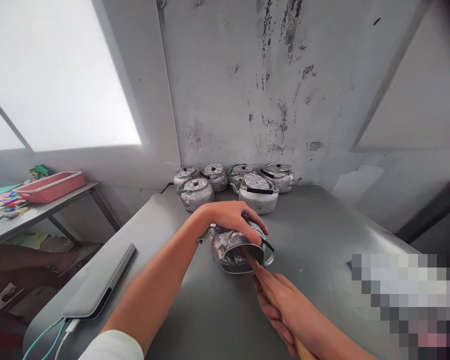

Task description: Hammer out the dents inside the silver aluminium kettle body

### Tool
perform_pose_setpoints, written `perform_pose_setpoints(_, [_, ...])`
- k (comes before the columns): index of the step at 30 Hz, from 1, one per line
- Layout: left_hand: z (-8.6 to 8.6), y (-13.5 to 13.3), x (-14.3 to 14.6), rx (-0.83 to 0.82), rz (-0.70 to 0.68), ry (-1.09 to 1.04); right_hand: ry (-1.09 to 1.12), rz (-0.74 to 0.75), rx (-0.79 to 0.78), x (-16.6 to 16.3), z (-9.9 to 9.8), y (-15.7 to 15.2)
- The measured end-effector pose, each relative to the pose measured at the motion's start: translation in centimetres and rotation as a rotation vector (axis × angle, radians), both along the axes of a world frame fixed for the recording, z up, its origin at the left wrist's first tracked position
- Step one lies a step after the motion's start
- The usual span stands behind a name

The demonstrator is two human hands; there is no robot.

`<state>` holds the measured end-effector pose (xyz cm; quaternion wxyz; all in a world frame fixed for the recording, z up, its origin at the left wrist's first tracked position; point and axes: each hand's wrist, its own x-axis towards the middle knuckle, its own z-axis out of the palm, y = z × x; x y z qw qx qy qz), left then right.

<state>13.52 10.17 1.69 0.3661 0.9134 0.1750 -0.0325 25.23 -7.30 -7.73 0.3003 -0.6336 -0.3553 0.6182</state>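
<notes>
A dented silver metal kettle [218, 246] lies tipped on the grey table, its round open mouth facing me. Over its upper side my left hand [234, 217] is curved, the thumb near the rim and the fingers gripping the body. My right hand [279, 297] is closed round a wooden stick [250, 257], whose far end reaches into the kettle's mouth. What that end looks like is hidden inside. A black-gripped handle [268, 244] shows at the kettle's right side.
Several lidded kettles [197, 194] stand by the wall at the table's [315, 225] far end. A grey device [99, 285] with cables lies at left. Beyond, a side table holds a pink basket [52, 187]; a person's bare limbs [26, 265] show below. The lower right is pixelated.
</notes>
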Motion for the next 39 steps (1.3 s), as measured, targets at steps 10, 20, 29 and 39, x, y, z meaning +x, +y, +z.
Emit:
perform_pose_setpoints(10, [-0.2, -0.1, 0.0, -0.017, 0.031, -0.001, -0.151, 0.073, 0.032, 0.5, 1.2, 0.5])
perform_pose_setpoints(20, [-0.1, 0.1, 0.0, -0.027, -0.016, 0.003, -0.149, -0.009, 0.09, -0.8, -1.0, -0.5])
perform_pose_setpoints(29, [-0.1, 0.1, -0.1, -0.017, -0.022, -0.004, -0.191, 0.016, 0.123, -0.6, -1.1, -0.5])
perform_pose_setpoints(39, [0.0, -0.2, 0.1, -0.024, -0.007, 0.007, -0.171, 0.063, 0.079, -0.1, 0.0, 0.0])
